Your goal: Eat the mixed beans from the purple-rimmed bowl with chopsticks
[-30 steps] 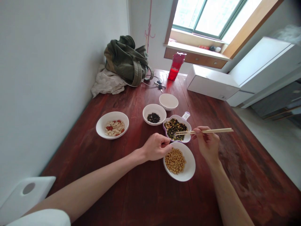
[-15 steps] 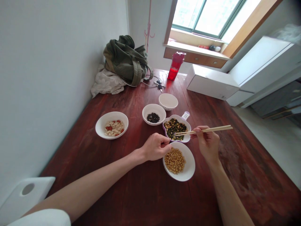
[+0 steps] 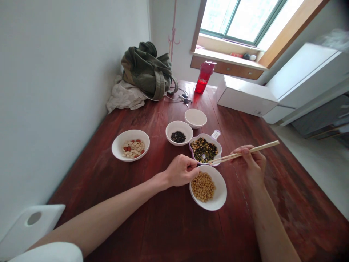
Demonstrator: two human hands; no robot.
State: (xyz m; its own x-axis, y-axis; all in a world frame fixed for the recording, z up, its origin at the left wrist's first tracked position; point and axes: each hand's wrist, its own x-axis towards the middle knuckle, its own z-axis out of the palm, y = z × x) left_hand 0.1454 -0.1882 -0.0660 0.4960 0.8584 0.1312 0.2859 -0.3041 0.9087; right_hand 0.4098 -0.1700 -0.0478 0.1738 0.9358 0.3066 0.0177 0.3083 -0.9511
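Daylight from a window (image 3: pixel 240 18) falls across a dark red wooden desk (image 3: pixel 169 225) pushed against a white wall. At its far end lie a green bag (image 3: pixel 148 71), a red bottle (image 3: pixel 204 77) and a white box (image 3: pixel 245 96).

Five dishes stand in the middle. A lilac dish (image 3: pixel 219 148) with a small handle holds a mix of dark, green and yellow beans and is well filled. Just in front of it, touching or nearly so, a white bowl (image 3: pixel 219 191) holds only soybeans, a modest heap covering about half its floor. Behind and to the left, a smaller bowl (image 3: pixel 174 126) has a small cluster of black beans. A wide bowl (image 3: pixel 118 145) further left holds pale and red peanuts. The farthest bowl (image 3: pixel 195 117) looks empty.

The left hand (image 3: pixel 181 170) is curled closed, and its fingertips rest at the near rim of the lilac dish, where that dish meets the soybean bowl. The right hand (image 3: pixel 252 162) grips a pair of chopsticks (image 3: pixel 245 153). Their tips reach over the lilac dish's near right edge, just above the soybean bowl. Whether a bean sits between the tips is too small to tell.

Judging by the heaps, some soybeans, black beans and peanuts already lie apart. Most of the mix remains in the lilac dish, and no green beans lie apart in any bowl.
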